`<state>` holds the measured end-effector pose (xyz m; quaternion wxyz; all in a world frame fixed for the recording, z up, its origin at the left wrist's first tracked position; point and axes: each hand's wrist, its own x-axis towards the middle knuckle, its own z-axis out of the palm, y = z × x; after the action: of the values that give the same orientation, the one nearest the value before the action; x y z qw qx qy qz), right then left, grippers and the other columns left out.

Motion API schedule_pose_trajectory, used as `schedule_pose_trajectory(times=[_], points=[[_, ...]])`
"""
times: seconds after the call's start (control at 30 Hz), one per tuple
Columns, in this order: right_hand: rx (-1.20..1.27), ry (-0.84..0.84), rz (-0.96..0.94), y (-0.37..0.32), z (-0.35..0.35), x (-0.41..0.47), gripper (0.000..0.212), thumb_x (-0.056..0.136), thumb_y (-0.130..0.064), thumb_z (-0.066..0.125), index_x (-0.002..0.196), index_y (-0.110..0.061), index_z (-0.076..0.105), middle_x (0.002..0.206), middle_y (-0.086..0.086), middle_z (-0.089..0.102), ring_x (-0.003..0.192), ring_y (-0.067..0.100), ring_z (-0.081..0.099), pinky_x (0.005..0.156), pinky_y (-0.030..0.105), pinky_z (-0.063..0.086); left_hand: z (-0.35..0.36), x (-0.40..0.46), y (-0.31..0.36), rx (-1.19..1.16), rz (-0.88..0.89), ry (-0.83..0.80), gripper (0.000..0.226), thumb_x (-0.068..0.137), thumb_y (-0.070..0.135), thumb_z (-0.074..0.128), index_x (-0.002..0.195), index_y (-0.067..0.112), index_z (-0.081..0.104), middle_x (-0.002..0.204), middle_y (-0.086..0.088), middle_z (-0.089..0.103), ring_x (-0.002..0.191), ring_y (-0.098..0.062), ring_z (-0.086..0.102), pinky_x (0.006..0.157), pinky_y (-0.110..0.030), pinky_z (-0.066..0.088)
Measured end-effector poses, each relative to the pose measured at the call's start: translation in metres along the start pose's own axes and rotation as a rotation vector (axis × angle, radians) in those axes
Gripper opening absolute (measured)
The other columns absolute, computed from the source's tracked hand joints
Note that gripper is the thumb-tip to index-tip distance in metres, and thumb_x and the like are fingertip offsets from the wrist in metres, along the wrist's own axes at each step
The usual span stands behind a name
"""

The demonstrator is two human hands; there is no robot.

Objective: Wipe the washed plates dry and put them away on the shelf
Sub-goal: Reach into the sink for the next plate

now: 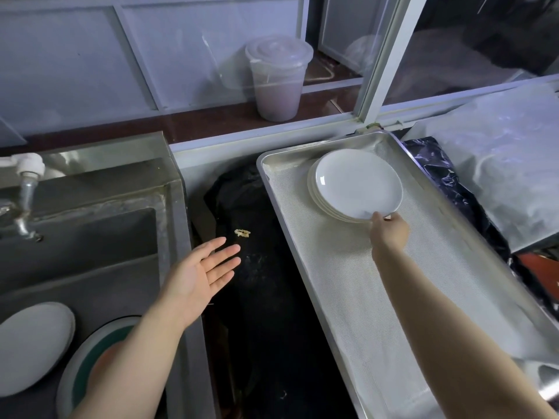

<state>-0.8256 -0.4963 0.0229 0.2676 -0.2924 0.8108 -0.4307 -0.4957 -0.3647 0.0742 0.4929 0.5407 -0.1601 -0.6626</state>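
A stack of white plates [354,184] stands at the far end of a metal tray [273,189] lined with a white cloth. My right hand [388,232] pinches the near rim of the top plate, thumb on top. My left hand [201,272] hovers palm up with straight fingers, holding nothing, above the sink's right edge. In the steel sink [90,243] at the lower left lie a white plate [28,346] and a green-rimmed plate [81,367], partly hidden by my left forearm.
A dark gap with a black bag [257,297] and a small scrap lies between sink and tray. A tap [25,189] sticks out at the left. A lidded translucent bucket [278,77] stands behind glass. Crumpled plastic bags [499,176] lie right of the tray.
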Motion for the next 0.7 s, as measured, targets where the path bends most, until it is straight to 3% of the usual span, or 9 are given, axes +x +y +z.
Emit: schedule_pose_trajectory(times=[0.13,0.23,0.3,0.37,0.47,0.7], points=[[0.075,-0.039,0.095,0.000,-0.001,-0.014,0.026,0.088,-0.024,0.057,0.097,-0.002,0.049,0.087,0.004,0.053,0.080,0.024,0.051,0.063,0.027,0.041,-0.006,-0.007,0.000,-0.024,0.005,-0.002,0.031,0.101,0.028,0.042,0.123,0.016,0.061,0.114,-0.008,0.072,0.100,-0.022,0.070,0.084,-0.037,0.049],[0.231,-0.179,0.238,0.007,0.001,-0.040,0.036,0.089,-0.024,0.057,0.115,-0.002,0.048,0.091,0.008,0.056,0.069,0.021,0.057,0.056,0.030,0.046,-0.014,-0.016,-0.002,-0.032,0.011,0.004,0.031,0.101,0.028,0.042,0.122,0.017,0.061,0.114,-0.007,0.072,0.101,-0.022,0.070,0.085,-0.037,0.049],[0.314,-0.275,0.291,0.014,-0.002,-0.060,0.040,0.091,-0.020,0.056,0.122,0.004,0.049,0.096,0.009,0.058,0.065,0.019,0.060,0.051,0.025,0.047,-0.021,-0.024,-0.003,-0.042,0.012,0.007,0.031,0.101,0.028,0.042,0.122,0.016,0.061,0.114,-0.007,0.072,0.100,-0.021,0.071,0.084,-0.036,0.049],[0.408,-0.360,0.319,0.016,-0.007,-0.082,0.034,0.093,-0.017,0.055,0.118,0.007,0.054,0.092,0.009,0.061,0.071,0.021,0.061,0.058,0.025,0.049,-0.029,-0.034,-0.004,-0.054,0.016,0.010,0.030,0.101,0.028,0.043,0.122,0.016,0.062,0.113,-0.007,0.072,0.099,-0.021,0.071,0.083,-0.036,0.049],[0.520,-0.469,0.338,0.016,-0.019,-0.118,0.019,0.094,-0.019,0.058,0.105,-0.004,0.062,0.098,0.012,0.069,0.085,0.026,0.067,0.068,0.031,0.052,-0.042,-0.050,-0.004,-0.082,0.027,0.011,0.029,0.100,0.027,0.043,0.120,0.017,0.063,0.112,-0.007,0.072,0.097,-0.021,0.071,0.084,-0.037,0.048],[0.583,-0.724,0.276,0.019,-0.038,-0.224,0.028,0.097,-0.029,0.051,0.109,-0.011,0.068,0.103,0.008,0.074,0.092,0.021,0.071,0.076,0.031,0.052,-0.098,-0.101,-0.003,-0.174,0.049,0.043,0.028,0.101,0.027,0.041,0.112,0.017,0.065,0.109,-0.005,0.074,0.095,-0.020,0.072,0.083,-0.036,0.048]])
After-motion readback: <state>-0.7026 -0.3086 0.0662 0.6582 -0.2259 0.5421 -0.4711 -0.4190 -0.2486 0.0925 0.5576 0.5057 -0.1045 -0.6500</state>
